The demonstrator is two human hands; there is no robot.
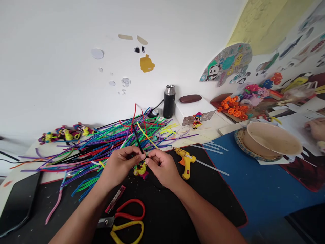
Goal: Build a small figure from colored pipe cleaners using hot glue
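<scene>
My left hand (124,165) is closed, thumb and fingers pinching a black pipe cleaner (137,139) that sticks up and away from me. Fingertip to fingertip with it, my right hand (164,167) is also pinched, on the dark lower end of the same strand. Just below the fingers is a small pipe cleaner figure (140,171) in yellow and magenta, partly covered by the hands. A yellow pipe cleaner (147,135) slants down behind my right fingers; whether it touches them I cannot tell.
A pile of coloured pipe cleaners (101,149) spreads behind my hands. Right of them lies a yellow glue gun (187,162); scissors (129,210) lie close to me. A phone (21,200), finished figures (66,133), a flask (169,101) and a bowl (274,139) stand around. Another person's hand (318,130) shows at right.
</scene>
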